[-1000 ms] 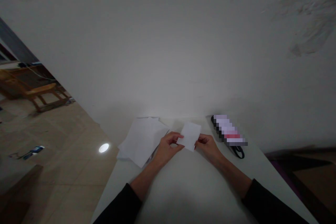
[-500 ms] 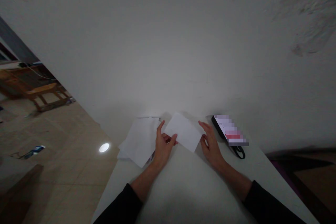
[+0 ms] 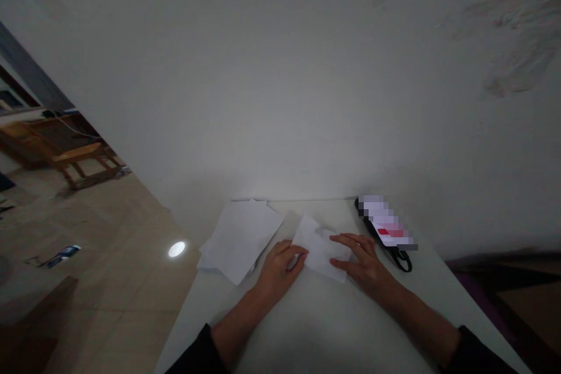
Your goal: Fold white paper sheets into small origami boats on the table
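Observation:
A small sheet of white paper (image 3: 318,254) lies on the white table in front of me, its upper right edge bent and uneven. My left hand (image 3: 280,263) pinches the sheet's left corner between thumb and fingers. On the right side of the sheet rest the fingertips of my right hand (image 3: 362,260), thumb and index finger apart. Left of my left hand is a loose stack of white paper sheets (image 3: 241,239), with corners sticking out at different angles.
A phone (image 3: 385,225) with a lit, blurred-out screen and a black strap lies at the table's right, near the wall (image 3: 298,99). The table (image 3: 307,327) has a floor drop on its left. A wooden chair (image 3: 79,155) stands farther off.
My right hand has come in from beside the sheet onto its right part. The sheet was flat and is now bent; it sits slightly lower. My left hand has closed more at its corner.

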Motion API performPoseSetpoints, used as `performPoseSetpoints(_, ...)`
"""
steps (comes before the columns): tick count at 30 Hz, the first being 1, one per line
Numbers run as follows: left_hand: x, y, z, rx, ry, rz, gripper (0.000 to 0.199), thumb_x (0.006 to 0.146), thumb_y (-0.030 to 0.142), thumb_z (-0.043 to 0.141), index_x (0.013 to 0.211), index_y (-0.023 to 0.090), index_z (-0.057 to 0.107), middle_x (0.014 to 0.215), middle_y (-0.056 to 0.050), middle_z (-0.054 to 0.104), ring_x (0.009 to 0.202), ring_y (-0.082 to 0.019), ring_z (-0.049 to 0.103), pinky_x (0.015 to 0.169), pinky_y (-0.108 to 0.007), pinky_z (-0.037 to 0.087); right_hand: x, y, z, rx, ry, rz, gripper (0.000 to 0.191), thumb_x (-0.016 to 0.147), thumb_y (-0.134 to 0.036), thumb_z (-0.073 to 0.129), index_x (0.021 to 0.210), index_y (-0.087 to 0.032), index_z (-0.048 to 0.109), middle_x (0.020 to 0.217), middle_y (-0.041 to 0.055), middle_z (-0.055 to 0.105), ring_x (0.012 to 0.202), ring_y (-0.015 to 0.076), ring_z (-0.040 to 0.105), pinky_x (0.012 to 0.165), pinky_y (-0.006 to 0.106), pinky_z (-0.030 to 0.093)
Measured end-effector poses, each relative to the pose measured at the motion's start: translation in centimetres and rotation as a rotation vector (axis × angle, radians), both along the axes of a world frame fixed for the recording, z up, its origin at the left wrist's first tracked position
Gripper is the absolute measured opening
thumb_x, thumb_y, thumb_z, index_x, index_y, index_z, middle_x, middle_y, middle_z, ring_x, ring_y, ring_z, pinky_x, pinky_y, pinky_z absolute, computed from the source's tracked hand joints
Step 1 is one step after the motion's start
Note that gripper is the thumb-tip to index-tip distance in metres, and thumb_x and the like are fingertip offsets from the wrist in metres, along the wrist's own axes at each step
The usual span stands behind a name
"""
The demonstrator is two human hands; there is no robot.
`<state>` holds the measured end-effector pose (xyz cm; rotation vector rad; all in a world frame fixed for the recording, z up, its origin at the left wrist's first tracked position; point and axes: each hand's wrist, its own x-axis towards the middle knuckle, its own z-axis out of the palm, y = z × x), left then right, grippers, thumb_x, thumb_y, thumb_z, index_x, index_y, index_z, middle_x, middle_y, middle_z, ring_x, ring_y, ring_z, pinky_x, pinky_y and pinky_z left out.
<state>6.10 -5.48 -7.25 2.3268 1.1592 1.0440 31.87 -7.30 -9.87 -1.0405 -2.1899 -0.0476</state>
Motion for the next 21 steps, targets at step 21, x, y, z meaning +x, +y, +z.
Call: performPoseSetpoints(21,0.3,-0.1,0.0,0.032,0.153,-0.252,0.018,0.086,0.039,0.066,0.089,0.022,0.071,0.106,-0.008,0.071,0.099,-0.022,0.065,0.090,-0.039,0.052,1.1,1.4,0.9,-0.512,0.238,0.334,0.021,0.080,-0.037,0.074,0.097,-0.026,0.076,0.119,0.0103,0.061,0.099,0.0186,0.062,0.080,0.032,0.056)
